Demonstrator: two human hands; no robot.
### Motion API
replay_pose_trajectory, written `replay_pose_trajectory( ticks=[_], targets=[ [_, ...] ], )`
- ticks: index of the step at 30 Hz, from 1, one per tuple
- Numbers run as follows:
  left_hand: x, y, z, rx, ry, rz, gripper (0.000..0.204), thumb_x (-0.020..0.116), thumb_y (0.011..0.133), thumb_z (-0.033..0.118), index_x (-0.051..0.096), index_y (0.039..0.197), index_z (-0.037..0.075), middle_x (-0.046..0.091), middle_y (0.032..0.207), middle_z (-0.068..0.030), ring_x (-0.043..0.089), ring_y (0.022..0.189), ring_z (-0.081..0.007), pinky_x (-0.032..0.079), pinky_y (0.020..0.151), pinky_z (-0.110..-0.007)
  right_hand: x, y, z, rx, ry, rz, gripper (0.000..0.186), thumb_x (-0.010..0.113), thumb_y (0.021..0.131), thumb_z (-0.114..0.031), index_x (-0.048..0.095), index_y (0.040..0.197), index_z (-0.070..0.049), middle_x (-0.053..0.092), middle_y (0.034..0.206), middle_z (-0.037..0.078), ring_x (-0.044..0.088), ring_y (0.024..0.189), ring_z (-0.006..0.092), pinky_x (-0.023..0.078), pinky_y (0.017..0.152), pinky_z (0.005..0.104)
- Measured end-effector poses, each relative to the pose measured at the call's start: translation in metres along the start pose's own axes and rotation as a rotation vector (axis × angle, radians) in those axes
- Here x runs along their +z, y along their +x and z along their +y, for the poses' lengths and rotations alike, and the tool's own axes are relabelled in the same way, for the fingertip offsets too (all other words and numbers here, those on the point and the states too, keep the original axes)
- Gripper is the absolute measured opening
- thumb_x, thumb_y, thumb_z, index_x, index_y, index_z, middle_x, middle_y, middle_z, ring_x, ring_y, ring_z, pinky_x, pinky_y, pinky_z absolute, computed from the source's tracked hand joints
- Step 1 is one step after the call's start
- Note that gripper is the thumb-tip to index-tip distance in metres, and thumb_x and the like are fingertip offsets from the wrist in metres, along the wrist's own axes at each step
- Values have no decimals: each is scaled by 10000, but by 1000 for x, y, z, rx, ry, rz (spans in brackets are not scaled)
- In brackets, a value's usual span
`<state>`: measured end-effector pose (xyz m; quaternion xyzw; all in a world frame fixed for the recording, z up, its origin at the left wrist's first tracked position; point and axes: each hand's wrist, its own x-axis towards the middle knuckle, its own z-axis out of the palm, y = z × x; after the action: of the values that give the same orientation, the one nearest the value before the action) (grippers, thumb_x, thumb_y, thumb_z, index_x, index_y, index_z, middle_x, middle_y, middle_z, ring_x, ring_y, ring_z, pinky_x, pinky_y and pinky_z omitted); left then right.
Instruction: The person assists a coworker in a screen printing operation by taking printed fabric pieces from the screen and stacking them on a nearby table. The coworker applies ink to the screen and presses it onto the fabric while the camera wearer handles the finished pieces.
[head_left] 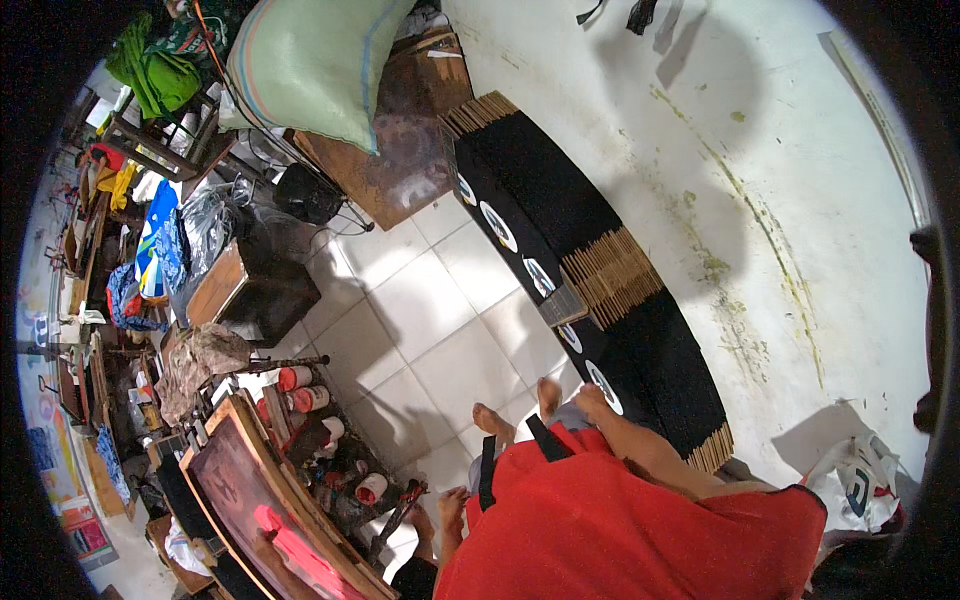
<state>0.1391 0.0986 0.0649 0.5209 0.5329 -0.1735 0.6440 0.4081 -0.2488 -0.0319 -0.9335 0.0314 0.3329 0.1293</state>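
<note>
My right arm comes across the red shirt (600,520) and ends at my right hand (592,402), beside the near edge of a long row of black printed pieces (645,355). Its fingers look curled together; what they hold, if anything, is too small to make out. White ovals with small pictures (603,385) mark the row's side. Left of the shirt shows a patch of bare skin (452,508) that may be my left hand or a foot; its fingers cannot be made out. Two bare feet (492,422) stand on the tiles.
At lower left, a framed printing screen (235,470) carries bright pink ink (300,550), with a blurred arm over it. Red-and-white tubs (310,398) crowd a low shelf beside it. A stuffed pale green sack (305,70) lies on a brown cabinet (385,165). A white bag (855,485) sits at right.
</note>
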Motion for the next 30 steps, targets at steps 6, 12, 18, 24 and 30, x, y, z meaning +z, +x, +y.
replay_pose_trajectory(
  ticks=[6,12,18,24,30],
  targets=[
    [-42,51,10,233,513,-45,257,632,775,193,623,937,-6,637,726,-62,597,621,-142,452,533,-261,-8,-40,0,72,171,72,198,667,647,-170,646,748,-1,633,789,156,622,755,268,485,663,363],
    [-68,66,40,102,137,-22,165,582,803,104,616,933,8,647,768,-76,614,622,-158,470,516,-273,-13,-55,-23,142,422,139,396,725,626,-211,645,974,-40,642,981,135,618,885,250,489,763,335],
    [-80,61,42,169,-74,51,218,569,795,98,589,992,4,654,788,-92,619,629,-168,474,497,-264,-17,-64,-39,-18,212,-24,376,733,633,-240,664,949,-48,647,970,140,617,899,255,484,794,334],
    [-42,42,-25,90,-123,89,170,609,775,137,581,891,17,621,703,-62,583,567,-156,408,466,-259,-55,-52,-23,-40,317,-59,380,737,630,-208,659,967,-51,642,976,135,607,916,265,475,812,331],
    [40,1,-142,310,696,-78,246,581,775,239,652,835,11,628,702,-107,574,573,-144,445,500,-292,-58,-6,56,-79,219,-74,287,692,648,-163,653,897,-26,652,852,149,629,812,266,488,696,371]
  ],
)
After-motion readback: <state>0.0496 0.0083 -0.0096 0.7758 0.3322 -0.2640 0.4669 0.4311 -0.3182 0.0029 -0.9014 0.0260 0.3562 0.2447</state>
